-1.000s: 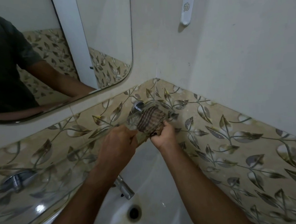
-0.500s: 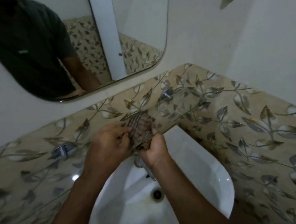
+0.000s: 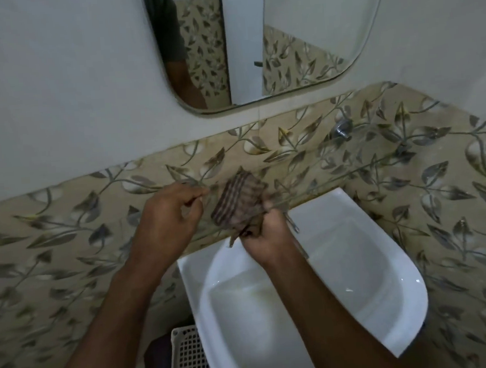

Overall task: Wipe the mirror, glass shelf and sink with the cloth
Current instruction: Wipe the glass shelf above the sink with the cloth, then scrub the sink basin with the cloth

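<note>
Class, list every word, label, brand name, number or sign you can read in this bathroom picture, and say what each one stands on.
None: no readable text shows anywhere.
The mirror, striped cloth, white sink, leaf-patterned tiles and plastic basket carry no lettering.

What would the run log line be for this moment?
stage: glass shelf | right hand: holds striped cloth over shelf edge | left hand: closed at shelf edge | sink: below hands
</note>
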A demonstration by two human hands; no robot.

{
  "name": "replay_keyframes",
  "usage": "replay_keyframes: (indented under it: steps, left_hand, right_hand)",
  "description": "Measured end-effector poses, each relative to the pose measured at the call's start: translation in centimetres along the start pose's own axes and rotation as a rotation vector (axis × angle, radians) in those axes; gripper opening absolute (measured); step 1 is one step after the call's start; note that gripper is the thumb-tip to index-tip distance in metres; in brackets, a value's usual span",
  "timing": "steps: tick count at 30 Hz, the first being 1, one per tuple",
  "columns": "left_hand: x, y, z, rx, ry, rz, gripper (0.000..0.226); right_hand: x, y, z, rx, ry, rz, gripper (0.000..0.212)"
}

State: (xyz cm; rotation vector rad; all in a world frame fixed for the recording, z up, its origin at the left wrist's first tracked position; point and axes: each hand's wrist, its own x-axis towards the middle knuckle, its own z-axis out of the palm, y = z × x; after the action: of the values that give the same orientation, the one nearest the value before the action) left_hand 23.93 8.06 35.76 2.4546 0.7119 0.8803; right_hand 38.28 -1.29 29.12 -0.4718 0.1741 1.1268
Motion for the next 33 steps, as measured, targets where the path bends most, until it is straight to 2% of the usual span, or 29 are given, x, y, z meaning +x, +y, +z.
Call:
replay_keyframes:
  steps: [3, 8, 10, 12, 17, 20, 22, 25, 27, 29, 31, 33]
  left_hand:
    - [-1.6, -1.1, -1.6, 0.022, -0.007, -0.027, 0.026]
    - [-4.6, -3.4, -4.8, 0.066, 0.058, -0.057, 0.024]
    - [-6.0, -4.1, -5.5, 0.083, 0.107, -0.101, 0.025]
    - [-7.3, -4.6, -5.8, 0.093, 0.152, -0.144, 0.026]
    - [-10.5, -6.5, -5.6, 0.062, 0.138, -0.158, 0.03]
    - [-12.8, -7.4, -5.0, 0.004, 0.11, -0.184, 0.045]
    - [-14.2, -7.7, -4.3, -0.041, 0.092, -0.207, 0.06]
    - [-16.3, -7.8, -2.8, -0.106, 0.062, -0.265, 0.073]
    - [-17.9, -7.8, -1.6, -0.165, 0.04, -0.34, 0.065]
    - [-19.6, -7.8, -0.1, -0.225, -0.002, -0.404, 0.045]
    - [-21.6, -7.8, 1.3, -0.252, -0.064, -0.45, 0.033]
    - [-23.5, -7.8, 2.6, -0.278, -0.125, -0.507, 0.033]
  right_hand:
    - [-1.2, 2.7, -1.1, -0.014, -0.028, 0.067, 0.051]
    - [-1.6, 1.7, -1.9, 0.054, 0.022, -0.086, 0.062]
    - [-1.6, 2.8, -0.9, 0.045, 0.007, -0.096, 0.056]
    - [-1.9, 5.2, 0.3, -0.037, 0.012, -0.019, 0.048]
    - [-4.3, 11.3, -0.4, -0.237, -0.009, 0.196, 0.058]
    - [-5.7, 12.6, -2.9, -0.26, 0.047, 0.258, 0.067]
    - [-6.5, 12.9, -5.1, -0.29, 0.132, 0.242, 0.06]
    - [-7.2, 13.1, -8.2, -0.536, 0.267, 0.145, 0.033]
    - [-7.6, 13.5, -9.8, -0.835, 0.337, 0.044, 0.026]
    - [-8.3, 14.0, -11.2, -1.31, 0.381, -0.108, 0.028]
    - [-8.8, 14.7, -13.2, -1.688, 0.348, -0.298, 0.036]
    - [-9.5, 16.4, -15.4, -1.774, 0.204, -0.37, 0.041]
